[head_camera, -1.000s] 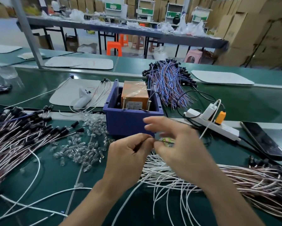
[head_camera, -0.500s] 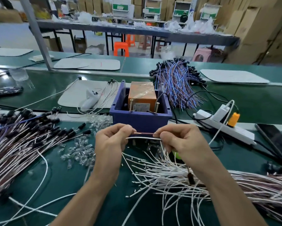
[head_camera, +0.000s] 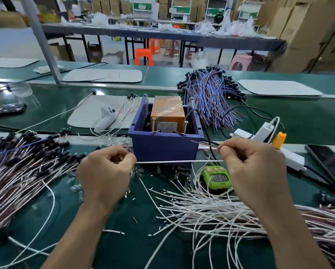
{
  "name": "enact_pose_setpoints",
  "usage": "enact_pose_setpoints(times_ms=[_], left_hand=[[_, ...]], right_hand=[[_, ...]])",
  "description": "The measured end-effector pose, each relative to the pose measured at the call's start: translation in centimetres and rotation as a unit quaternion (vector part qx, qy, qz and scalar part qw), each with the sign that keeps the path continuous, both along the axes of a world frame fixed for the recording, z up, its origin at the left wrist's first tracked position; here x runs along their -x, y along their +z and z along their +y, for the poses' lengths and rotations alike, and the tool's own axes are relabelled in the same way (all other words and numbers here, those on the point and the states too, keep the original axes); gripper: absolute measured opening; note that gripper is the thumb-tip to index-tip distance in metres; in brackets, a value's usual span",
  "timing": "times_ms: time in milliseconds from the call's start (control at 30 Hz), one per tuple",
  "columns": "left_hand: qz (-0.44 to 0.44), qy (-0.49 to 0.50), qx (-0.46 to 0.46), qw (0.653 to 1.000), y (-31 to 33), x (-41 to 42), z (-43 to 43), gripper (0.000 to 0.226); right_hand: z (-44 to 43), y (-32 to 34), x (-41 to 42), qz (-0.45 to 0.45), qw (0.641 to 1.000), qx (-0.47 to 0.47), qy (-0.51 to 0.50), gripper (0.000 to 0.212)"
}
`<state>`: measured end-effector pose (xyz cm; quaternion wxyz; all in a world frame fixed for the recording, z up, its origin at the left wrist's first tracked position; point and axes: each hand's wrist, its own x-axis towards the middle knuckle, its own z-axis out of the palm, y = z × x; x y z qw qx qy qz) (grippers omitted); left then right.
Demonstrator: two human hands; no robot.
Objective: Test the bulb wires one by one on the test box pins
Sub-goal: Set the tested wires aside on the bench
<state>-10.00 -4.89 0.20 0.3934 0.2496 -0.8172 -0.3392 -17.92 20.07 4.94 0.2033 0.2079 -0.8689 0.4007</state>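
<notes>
Left hand (head_camera: 106, 171) and right hand (head_camera: 253, 171) each pinch one end of thin white bulb wire (head_camera: 178, 162). Wire taut, level, just before purple plastic test box (head_camera: 165, 147) (two brass screw pins (head_camera: 185, 127) upright inside, untouched), mid green worktop (head_camera: 133, 249). Heap of loose white wires (head_camera: 211, 208) toward near right edge.

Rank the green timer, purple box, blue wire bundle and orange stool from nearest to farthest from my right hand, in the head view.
1. The green timer, on the table just left of the right hand, which pinches a white wire.
2. The purple box, ahead and to the left.
3. The blue wire bundle, behind the box.
4. The orange stool, on the floor beyond the tables.
</notes>
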Motion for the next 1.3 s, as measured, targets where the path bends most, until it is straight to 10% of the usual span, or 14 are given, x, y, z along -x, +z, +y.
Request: enact_pose_setpoints(times_ms=[167,400,800,1100,1300], left_hand=[[-0.023,-0.080,0.073,0.994,-0.1,-0.2,1.9,0.011],[0.032,-0.167,-0.018,0.985,-0.7,0.4,4.1,0.010],[0.086,-0.115,-0.096,0.985,-1.6,1.1,4.1,0.025],[0.208,-0.088,-0.375,0.899,-1.3,2.3,1.4,0.015],[0.077,-0.332,-0.291,0.894,-0.8,1.4,3.8,0.012]], right_hand=[[-0.2,1.5,-0.6,0.018,0.966,-0.252,-0.049,0.022],[-4.2,-0.2,-3.2,-0.142,0.982,-0.038,0.118,0.016],[-8.9,-3.7,-5.3,-0.177,0.972,0.030,0.154,0.021],[-7.4,-3.9,-2.6,-0.333,0.846,0.358,0.213,0.044],[-7.7,-4.0,-2.7,-0.334,0.807,0.434,0.222,0.047]])
